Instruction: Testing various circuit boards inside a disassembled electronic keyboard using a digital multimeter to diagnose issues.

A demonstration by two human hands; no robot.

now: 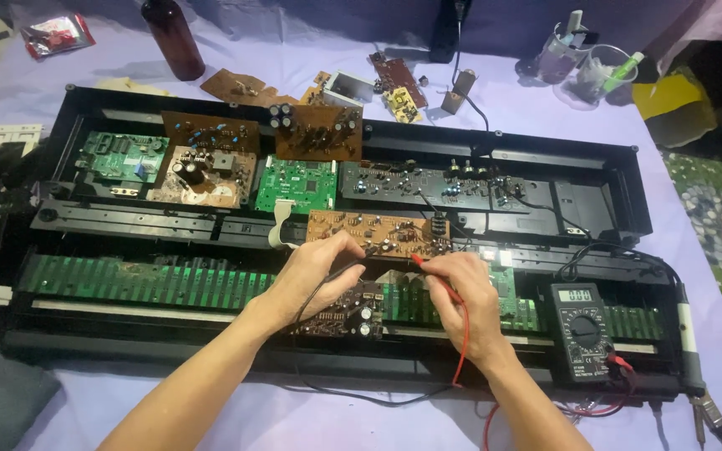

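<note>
From the head view I see my left hand [315, 271] curled narrow, fingers pinched around a black probe [367, 250] whose tip meets the brown circuit board [378, 232] near its lower edge. My right hand [465, 305] is closed the same way on a red probe [428, 263], its tip pointing left toward the same board, just beside the black one; I think it touches the board, though the contact is too small to be sure. The red lead [464, 342] runs down past my right wrist, and the black lead [361, 395] loops under my left forearm.

Both leads run toward a black multimeter [582, 330] resting on the right of the opened keyboard chassis [628, 179], well apart from my hands. A small dark board [348, 313] lies under my hands, over the green strip [144, 284]. Further up sit a green board [297, 185] and other brown boards.

The chassis lies on a pale lilac cloth [236, 418]. A brown bottle [174, 38] stands at the far edge, and clear cups [587, 71] to the right.
</note>
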